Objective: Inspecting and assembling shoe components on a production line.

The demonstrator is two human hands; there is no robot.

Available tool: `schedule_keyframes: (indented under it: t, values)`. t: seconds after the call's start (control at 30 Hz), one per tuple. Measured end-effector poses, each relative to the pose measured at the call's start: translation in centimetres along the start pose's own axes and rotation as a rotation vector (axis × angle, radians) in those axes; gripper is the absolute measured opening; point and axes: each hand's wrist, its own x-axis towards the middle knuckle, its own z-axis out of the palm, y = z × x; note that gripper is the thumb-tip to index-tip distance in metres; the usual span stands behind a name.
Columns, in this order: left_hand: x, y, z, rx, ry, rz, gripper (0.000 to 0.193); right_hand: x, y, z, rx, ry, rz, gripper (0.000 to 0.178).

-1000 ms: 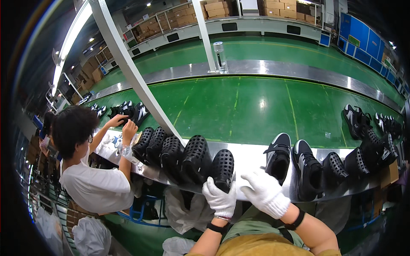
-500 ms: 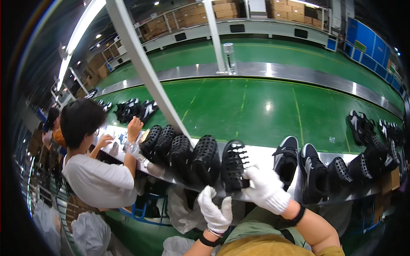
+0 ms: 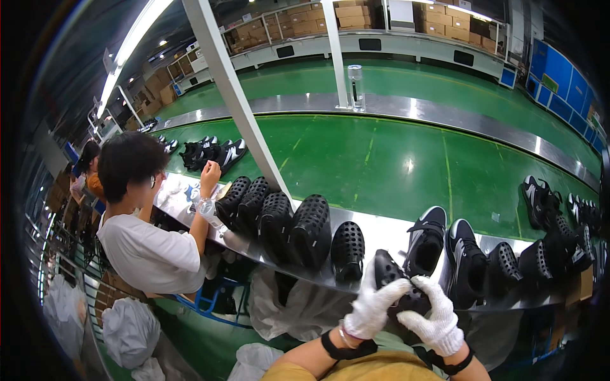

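Note:
Both my hands wear white knitted gloves and hold a black perforated clog (image 3: 387, 270) just over the near edge of the metal bench. My left hand (image 3: 370, 310) grips its left side, thumb across the top. My right hand (image 3: 435, 317) closes on the clog's near right part, which the gloves partly hide. Left of it, a similar black clog (image 3: 348, 251) stands on the bench. A black and grey strapped shoe (image 3: 424, 244) stands just beyond my hands, beside its like, another black and grey shoe (image 3: 467, 263).
More black clogs (image 3: 311, 232) line the bench (image 3: 375, 238) to the left, others (image 3: 503, 263) to the right. A co-worker in a white shirt (image 3: 149, 251) sits at the left. A white post (image 3: 238, 95) rises at the bench. Plastic bags (image 3: 289, 311) hang below it.
My right hand has drawn a clog off the bench toward me and right. The left hand, open and empty before, has moved right and taken hold of it too. The view has shifted slightly.

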Motion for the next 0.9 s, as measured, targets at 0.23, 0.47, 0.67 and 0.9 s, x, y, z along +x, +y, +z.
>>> schedule_keyframes:
  t: [0.23, 0.47, 0.67, 0.9]
  values:
    - [2.1, -1.9, 1.1, 0.687, -0.085, 0.211, 0.048, -3.0, 2.2, -4.6, 0.143, 0.303, 0.299, 0.046]
    - [6.8, -7.2, 0.8, 0.901, -0.038, 0.488, 0.028, -7.4, 3.6, -9.9, -0.067, 0.361, 0.433, 0.041]
    - [6.3, -6.6, 3.5, 1.242, -0.061, 0.264, 0.043, -7.2, 3.2, -11.9, -0.146, 0.451, 0.434, 0.04]
    - [10.0, -6.9, 4.1, 1.556, -0.201, 0.843, 0.039, -3.4, 0.0, -12.8, -0.214, 0.152, 0.319, 0.045]
